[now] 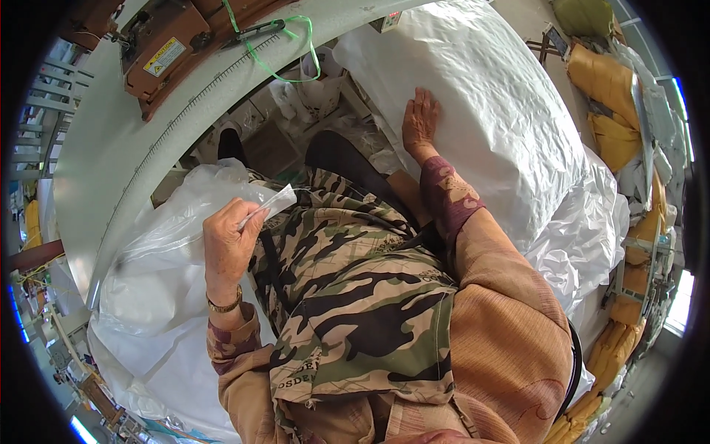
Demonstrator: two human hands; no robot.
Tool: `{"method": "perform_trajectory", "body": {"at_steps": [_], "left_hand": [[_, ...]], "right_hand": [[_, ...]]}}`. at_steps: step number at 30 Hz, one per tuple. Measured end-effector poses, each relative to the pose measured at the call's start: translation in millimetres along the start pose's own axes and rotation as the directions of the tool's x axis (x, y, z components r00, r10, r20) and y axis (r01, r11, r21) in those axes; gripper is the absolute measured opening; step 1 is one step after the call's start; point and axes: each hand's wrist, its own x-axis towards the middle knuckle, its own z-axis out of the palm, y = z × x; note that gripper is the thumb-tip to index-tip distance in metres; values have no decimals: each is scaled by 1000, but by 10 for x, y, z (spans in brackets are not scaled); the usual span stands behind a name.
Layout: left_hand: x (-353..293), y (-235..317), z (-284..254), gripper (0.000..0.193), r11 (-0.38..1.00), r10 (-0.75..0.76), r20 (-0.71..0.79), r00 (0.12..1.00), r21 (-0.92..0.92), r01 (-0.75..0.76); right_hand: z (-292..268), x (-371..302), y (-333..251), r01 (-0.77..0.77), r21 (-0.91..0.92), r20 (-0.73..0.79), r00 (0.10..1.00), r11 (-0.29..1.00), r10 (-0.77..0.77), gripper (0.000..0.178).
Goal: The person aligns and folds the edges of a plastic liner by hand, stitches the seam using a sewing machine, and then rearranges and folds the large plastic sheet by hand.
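Two bare hands show on my feed, well apart from each other. I see the left hand (231,240) closed tight, thumb over fingers, on a folded edge of white plastic (279,201) whose end pokes out past the grip above the lap. A gold band (224,302) circles that wrist. Below and beyond it, I have cloudy see-through sheeting (177,214) spread down the person's left side, beside the pale curved table (111,170). The right hand (421,122) lies flat, fingers straight and close together, on the near side of a large white heap (488,96); whether that is one bag or many layers, I cannot tell. Crumpled white plastic (584,222) sits against its lower right. Between the hands I look down on a camouflage apron (370,318). At upper left, a brown machine (166,55) stands on the table, with a loop of green string (314,59) hanging over the table's edge just beside it. Yellow bundles (603,78) line the right side.
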Motion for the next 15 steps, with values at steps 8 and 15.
{"method": "perform_trajectory", "body": {"at_steps": [8, 15], "left_hand": [[6, -10, -6, 16, 1000, 25, -14, 1000, 0, -25], [-51, 113, -114, 18, 978, 188, 116, 975, -113, -175]], "right_hand": [[-418, 127, 198, 134, 100, 171, 974, 986, -150, 23], [-835, 195, 236, 176, 659, 139, 927, 731, -348, 13]]}}
